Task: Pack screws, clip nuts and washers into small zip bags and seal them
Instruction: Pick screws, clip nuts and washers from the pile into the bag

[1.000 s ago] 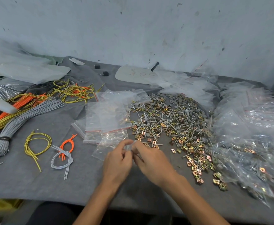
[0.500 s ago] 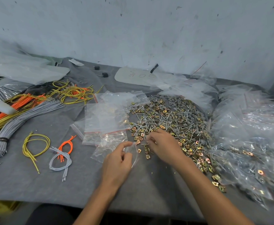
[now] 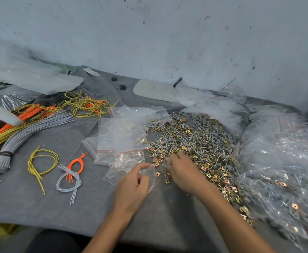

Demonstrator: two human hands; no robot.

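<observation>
My left hand (image 3: 133, 185) pinches a small clear zip bag (image 3: 152, 175) by its mouth, just above the grey cloth. My right hand (image 3: 183, 172) rests palm down on the near left edge of the hardware pile (image 3: 195, 143), a heap of silver screws, gold clip nuts and grey washers; its fingers are curled over a few pieces and hide them. A stack of empty zip bags (image 3: 121, 136) with red seal lines lies left of the pile.
Filled clear bags (image 3: 286, 161) heap up along the right. Bundles of grey, orange and yellow cords (image 3: 27, 128) lie at left, with loose cord loops (image 3: 43, 161) nearer. The table's front edge (image 3: 76, 229) runs below my arms. A wall stands behind.
My right hand left the bag, where both hands met, and reached up right onto the edge of the pile. My left hand stayed, holding the bag.
</observation>
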